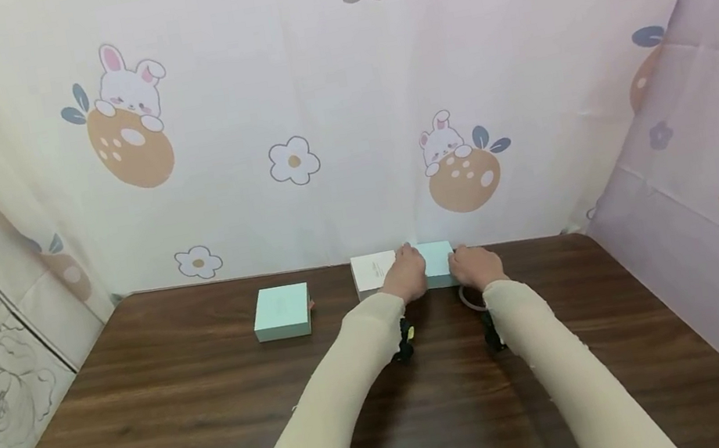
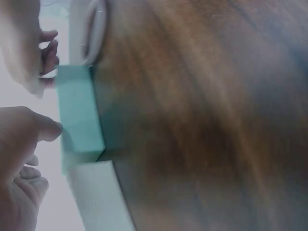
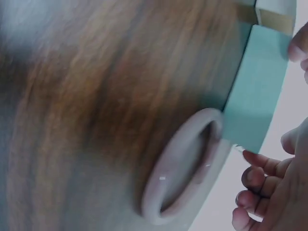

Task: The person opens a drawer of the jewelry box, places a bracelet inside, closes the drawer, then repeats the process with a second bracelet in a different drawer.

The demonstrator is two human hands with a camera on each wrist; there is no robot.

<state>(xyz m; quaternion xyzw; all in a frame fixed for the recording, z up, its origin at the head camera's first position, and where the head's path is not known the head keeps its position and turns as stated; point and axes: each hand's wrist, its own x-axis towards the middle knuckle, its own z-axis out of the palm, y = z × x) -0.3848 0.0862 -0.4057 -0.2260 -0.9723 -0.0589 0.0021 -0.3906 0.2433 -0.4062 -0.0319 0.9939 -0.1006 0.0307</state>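
Observation:
A mint-green box (image 1: 437,258) stands at the back of the table between my two hands. My left hand (image 1: 405,276) holds its left end, the thumb tip on the box edge in the left wrist view. My right hand (image 1: 477,266) is at the other end. In the right wrist view, that hand's index fingertip meets the box corner, with the other fingers curled below. A cream box (image 1: 371,273) stands just left of the mint one, partly behind my left hand. Close in front of my right hand is a pale bangle (image 3: 159,183), partly hidden in the head view.
Farther left, a second mint box (image 1: 281,312) sits apart, a small reddish tab (image 1: 312,305) on its right side. A printed curtain (image 1: 225,104) hangs along the back edge of the brown wooden table (image 1: 189,443), with more hangings at both sides.

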